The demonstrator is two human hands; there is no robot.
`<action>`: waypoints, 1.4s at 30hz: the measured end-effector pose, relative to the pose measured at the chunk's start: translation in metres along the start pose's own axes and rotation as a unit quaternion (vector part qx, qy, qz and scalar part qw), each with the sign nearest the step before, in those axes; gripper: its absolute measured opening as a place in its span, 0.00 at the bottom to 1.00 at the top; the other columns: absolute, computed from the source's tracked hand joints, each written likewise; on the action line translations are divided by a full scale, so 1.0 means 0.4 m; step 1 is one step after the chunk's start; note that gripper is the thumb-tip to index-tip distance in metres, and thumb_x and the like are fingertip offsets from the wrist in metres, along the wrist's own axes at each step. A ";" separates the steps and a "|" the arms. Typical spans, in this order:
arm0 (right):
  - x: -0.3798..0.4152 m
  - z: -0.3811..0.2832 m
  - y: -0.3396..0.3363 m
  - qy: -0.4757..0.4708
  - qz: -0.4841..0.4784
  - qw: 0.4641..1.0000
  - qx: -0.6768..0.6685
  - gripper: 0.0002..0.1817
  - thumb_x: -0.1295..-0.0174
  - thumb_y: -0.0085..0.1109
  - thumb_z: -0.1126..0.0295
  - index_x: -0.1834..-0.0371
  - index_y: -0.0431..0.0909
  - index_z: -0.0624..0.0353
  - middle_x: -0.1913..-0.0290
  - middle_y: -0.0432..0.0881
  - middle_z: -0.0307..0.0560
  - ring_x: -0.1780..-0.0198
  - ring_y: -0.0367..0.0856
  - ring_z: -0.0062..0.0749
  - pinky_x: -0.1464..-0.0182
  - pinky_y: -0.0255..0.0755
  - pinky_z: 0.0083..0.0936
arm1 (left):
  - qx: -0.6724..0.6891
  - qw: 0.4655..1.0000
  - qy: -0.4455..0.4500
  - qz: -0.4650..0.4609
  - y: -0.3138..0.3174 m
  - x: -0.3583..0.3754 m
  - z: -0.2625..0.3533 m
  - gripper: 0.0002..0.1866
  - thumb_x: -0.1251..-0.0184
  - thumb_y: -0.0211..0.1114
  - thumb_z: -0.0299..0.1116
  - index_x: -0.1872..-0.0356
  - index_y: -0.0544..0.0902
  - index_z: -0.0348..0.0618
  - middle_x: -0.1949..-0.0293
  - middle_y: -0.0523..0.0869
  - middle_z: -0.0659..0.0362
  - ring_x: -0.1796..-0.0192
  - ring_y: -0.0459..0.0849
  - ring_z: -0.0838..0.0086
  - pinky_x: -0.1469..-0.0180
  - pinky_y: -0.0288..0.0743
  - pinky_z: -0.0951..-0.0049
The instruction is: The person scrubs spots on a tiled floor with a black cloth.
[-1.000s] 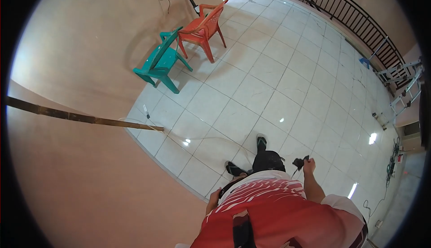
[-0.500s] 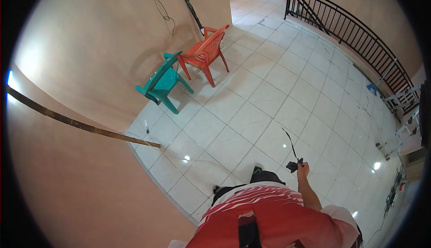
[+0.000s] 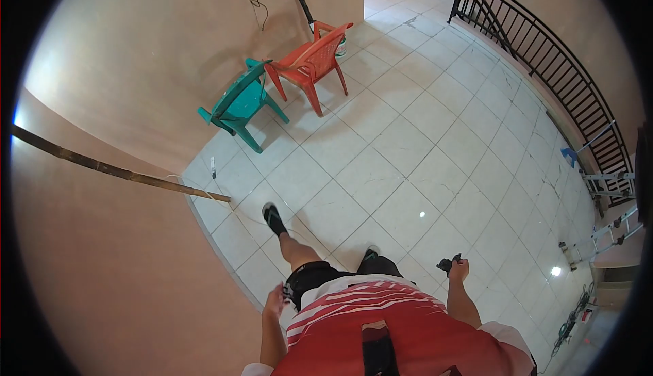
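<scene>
My right hand (image 3: 459, 268) is closed around a crumpled black object (image 3: 447, 264), held out to the right of my body above the tiles. What exactly the black object is cannot be made out. My left hand (image 3: 275, 301) hangs beside the left leg of my black shorts (image 3: 309, 282); its fingers are small and partly hidden, so what they do is unclear. My left foot in a dark sandal (image 3: 273, 219) is stretched forward on the floor (image 3: 381, 172).
A green chair (image 3: 241, 104) and a red chair (image 3: 313, 63) stand by the wall. A bamboo pole (image 3: 122, 173) slants at the left, near a cable and power strip (image 3: 213, 168). Black railing (image 3: 544, 56), ladder (image 3: 605, 236) and coiled cable (image 3: 575, 315) are at the right.
My left foot has swung forward and my left hand has come into view. The chairs sit slightly higher in the picture. The thin dark strip trailing from the black object no longer shows.
</scene>
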State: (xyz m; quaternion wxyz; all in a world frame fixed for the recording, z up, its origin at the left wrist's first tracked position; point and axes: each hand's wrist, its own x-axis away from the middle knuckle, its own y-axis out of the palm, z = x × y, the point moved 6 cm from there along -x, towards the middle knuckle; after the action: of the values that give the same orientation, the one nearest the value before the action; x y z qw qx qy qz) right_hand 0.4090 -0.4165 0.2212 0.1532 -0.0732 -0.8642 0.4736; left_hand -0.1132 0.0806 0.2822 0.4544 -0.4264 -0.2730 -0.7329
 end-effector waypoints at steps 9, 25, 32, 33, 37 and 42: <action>0.023 -0.251 0.127 -0.046 -0.043 0.996 -0.055 0.10 0.46 0.68 0.71 0.67 0.77 0.61 0.70 0.82 0.48 0.68 0.80 0.37 0.61 0.76 0.35 | -0.186 0.973 0.124 -0.054 0.314 -0.088 0.359 0.25 0.28 0.63 0.56 0.62 0.90 0.40 0.63 0.88 0.61 0.59 0.80 0.74 0.55 0.70 0.67; 0.094 -0.658 0.138 0.007 0.045 0.999 -0.021 0.14 0.42 0.63 0.70 0.53 0.86 0.58 0.71 0.83 0.47 0.70 0.81 0.36 0.63 0.74 0.39 | -0.290 0.946 0.046 -0.135 0.263 -0.550 0.953 0.23 0.23 0.56 0.51 0.57 0.90 0.42 0.69 0.89 0.60 0.62 0.85 0.74 0.59 0.73 0.69; 0.271 -0.626 0.240 0.098 0.026 0.995 0.025 0.11 0.45 0.63 0.69 0.59 0.87 0.58 0.68 0.85 0.52 0.66 0.82 0.40 0.61 0.74 0.38 | -0.269 0.925 0.233 -0.133 0.548 -0.726 1.401 0.18 0.24 0.60 0.42 0.52 0.85 0.36 0.64 0.89 0.58 0.62 0.86 0.75 0.55 0.79 0.73; 0.288 -0.612 0.260 0.063 0.038 0.997 0.019 0.11 0.45 0.63 0.69 0.60 0.87 0.60 0.67 0.87 0.54 0.63 0.85 0.45 0.58 0.76 0.40 | -0.255 0.920 0.257 -0.148 0.612 -0.737 1.452 0.17 0.23 0.59 0.42 0.51 0.85 0.38 0.63 0.89 0.59 0.61 0.86 0.75 0.56 0.79 0.73; 0.308 -0.568 0.348 0.123 0.007 0.992 0.027 0.12 0.45 0.64 0.67 0.62 0.87 0.62 0.63 0.89 0.57 0.58 0.88 0.51 0.53 0.78 0.42 | -0.250 0.904 0.275 -0.209 0.876 -0.733 1.604 0.16 0.21 0.55 0.42 0.49 0.84 0.43 0.59 0.88 0.61 0.58 0.86 0.76 0.59 0.76 0.74; 0.095 -0.425 0.531 0.073 -0.018 0.992 -0.098 0.13 0.45 0.65 0.66 0.61 0.88 0.62 0.62 0.89 0.57 0.58 0.88 0.51 0.52 0.78 0.42 | -0.411 0.773 0.407 -0.262 1.062 -0.899 1.557 0.18 0.22 0.56 0.47 0.47 0.83 0.44 0.57 0.89 0.54 0.55 0.87 0.61 0.54 0.78 0.60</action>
State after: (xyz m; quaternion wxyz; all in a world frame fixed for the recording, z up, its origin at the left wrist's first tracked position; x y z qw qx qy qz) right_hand 0.4259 -0.1561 0.1355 0.2165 -0.1069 -0.8940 0.3774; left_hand 0.5838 0.5407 0.2770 0.0949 -0.1461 0.1635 -0.9710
